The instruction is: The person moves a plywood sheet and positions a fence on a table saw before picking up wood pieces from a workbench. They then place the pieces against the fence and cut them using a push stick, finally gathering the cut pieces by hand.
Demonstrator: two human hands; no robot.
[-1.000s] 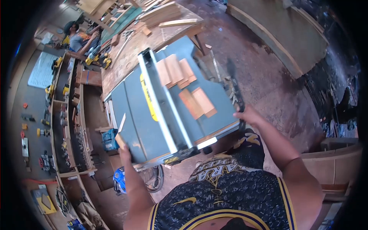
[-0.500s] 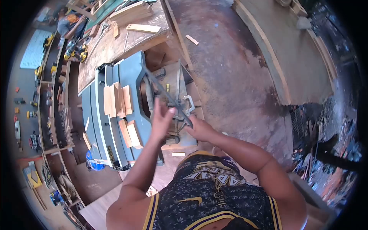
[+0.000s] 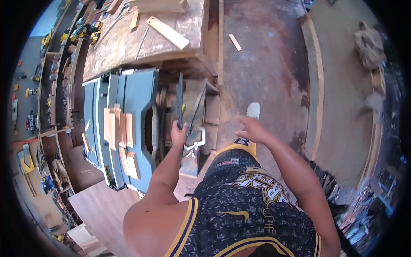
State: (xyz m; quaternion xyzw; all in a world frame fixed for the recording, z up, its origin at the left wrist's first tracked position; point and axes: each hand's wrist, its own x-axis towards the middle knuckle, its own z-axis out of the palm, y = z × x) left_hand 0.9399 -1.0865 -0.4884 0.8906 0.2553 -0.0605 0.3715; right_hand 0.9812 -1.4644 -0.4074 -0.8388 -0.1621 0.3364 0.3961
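Note:
My left hand [image 3: 179, 136] is closed around the lower end of a long, thin dark bar [image 3: 180, 100], which points away from me; its exact kind I cannot tell. The hand is beside the grey table saw [image 3: 141, 94], over its cluttered lower side. Several short wood pieces [image 3: 114, 128] lie on the saw's top, and two more blocks [image 3: 132, 165] sit nearer to me. Out to the right, over the floor, my right hand [image 3: 252, 129] holds nothing and its fingers are apart. A white C-clamp [image 3: 200, 139] rests just right of my left hand.
Beyond the saw stands a wooden workbench [image 3: 115, 51] with a pale board [image 3: 168, 33] on it. Shelves with tools [image 3: 51, 94] line the left side. On the floor [image 3: 265, 64] lies a small wood strip [image 3: 235, 42]. A long grey slab [image 3: 342, 85] runs along the right.
The dark bar has passed from my right hand to my left and swung more upright in view. My right hand has let go and moved right. I have stepped and turned slightly.

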